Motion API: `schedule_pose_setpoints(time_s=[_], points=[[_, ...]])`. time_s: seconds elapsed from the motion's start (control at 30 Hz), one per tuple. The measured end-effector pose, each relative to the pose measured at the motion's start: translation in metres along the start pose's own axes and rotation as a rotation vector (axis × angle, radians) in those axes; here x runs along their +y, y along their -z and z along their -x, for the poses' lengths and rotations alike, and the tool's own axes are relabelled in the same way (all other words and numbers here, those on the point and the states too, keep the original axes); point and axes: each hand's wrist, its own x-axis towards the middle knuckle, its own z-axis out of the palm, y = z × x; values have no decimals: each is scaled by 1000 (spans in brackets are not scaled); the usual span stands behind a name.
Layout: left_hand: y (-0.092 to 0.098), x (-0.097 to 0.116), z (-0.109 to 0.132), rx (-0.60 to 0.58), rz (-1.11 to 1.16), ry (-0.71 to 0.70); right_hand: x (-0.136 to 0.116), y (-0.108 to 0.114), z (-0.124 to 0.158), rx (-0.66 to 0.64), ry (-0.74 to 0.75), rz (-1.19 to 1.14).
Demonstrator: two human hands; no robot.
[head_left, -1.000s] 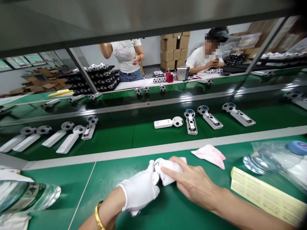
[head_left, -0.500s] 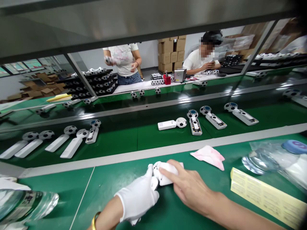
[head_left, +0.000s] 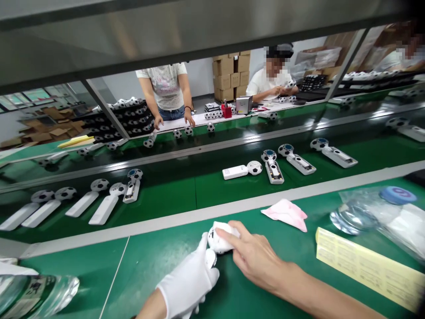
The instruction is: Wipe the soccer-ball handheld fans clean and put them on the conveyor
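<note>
A white device with a soccer-ball head [head_left: 213, 238] is held over the green bench [head_left: 159, 252]. White-gloved, my left hand [head_left: 191, 277] is closed around its lower part, with a round silvery-white piece [head_left: 210, 258] showing by the thumb. My bare right hand [head_left: 254, 252] presses a white cloth [head_left: 226, 235] against the ball with its fingers. The cloth and fingers hide much of the device. Beyond the bench edge, a similar white device [head_left: 241, 170] lies on the green belt [head_left: 166, 186].
Several more ball-headed devices [head_left: 103, 209] lie along the belt. On the bench are a pink-white cloth [head_left: 286, 214], a yellow sticker sheet [head_left: 361, 268], a clear bottle [head_left: 352, 217] at right and a large bottle [head_left: 36, 292] at left. People work across the belt.
Both hands and the device have shifted slightly left in view. The white cloth now covers more of the ball. Across the belt, a standing person's hands have lowered to the table, near another ball device.
</note>
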Motion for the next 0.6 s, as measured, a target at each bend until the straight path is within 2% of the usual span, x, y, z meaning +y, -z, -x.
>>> schedule_pose_setpoints(time_s=[0.13, 0.27, 0.33, 0.43, 0.47, 0.53, 0.6], points=[[-5, -6, 18, -48, 67, 14, 10, 10, -5, 20, -82, 0], [-5, -19, 18, -103, 162, 30, 51, 39, 7, 168, -204, 31], [-3, -28, 9, -179, 340, 50, 76, 53, 19, 196, -322, 125], [-2, -38, -1, -295, 659, 78, 104, 69, 34, 158, -540, 229], [-2, -39, -2, -309, 720, 87, 106, 73, 36, 175, -585, 235], [-6, -36, 1, -319, 790, 110, 95, 79, 34, 304, -574, 164], [-15, -29, 4, -260, 695, 108, 63, 80, 25, 510, -406, -18]])
